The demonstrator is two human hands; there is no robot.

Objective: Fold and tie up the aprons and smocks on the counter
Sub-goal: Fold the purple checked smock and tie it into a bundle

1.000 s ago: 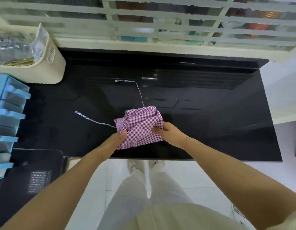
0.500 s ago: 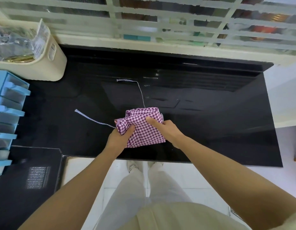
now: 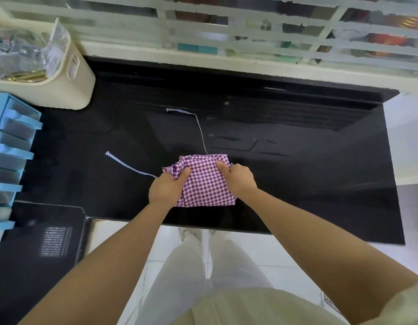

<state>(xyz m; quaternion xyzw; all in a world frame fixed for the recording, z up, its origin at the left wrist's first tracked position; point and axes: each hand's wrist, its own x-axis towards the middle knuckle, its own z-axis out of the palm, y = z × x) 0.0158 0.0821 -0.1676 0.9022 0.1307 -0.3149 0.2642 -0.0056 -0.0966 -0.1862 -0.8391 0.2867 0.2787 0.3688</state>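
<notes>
**Purple gingham, folded small, waits for its ties**

Purple-and-white checked cloth sits between my hands near the front edge of the black counter, just ahead of where I stand. The apron is folded down to a compact packet lying flat on the stone. My left hand grips the bunched corner at the packet's far left, fingers curled round the gathered cloth. My right hand pinches the far right edge, thumb on top and fingers tucked at the side.

The folding looks to me all but done, and the tying is not yet begun. Both striped ties lie loose on the counter. The left tie runs out from the bunched corner toward my left. The far tie leaves the packet's far edge, runs straight away from me, then bends left at its end.

The next move, as I judge it, calls for one hand to pin the packet flat while the other lets go and gathers a tie, so the folds do not spring open.

The packet is close to square. Its slightly longer side seems to run left to right, parallel with the counter's front edge, though the wide lens makes that hard to call. The bunched corner points left and away from me.

A cream basket and a blue drawer unit stand well apart at my left.
</notes>
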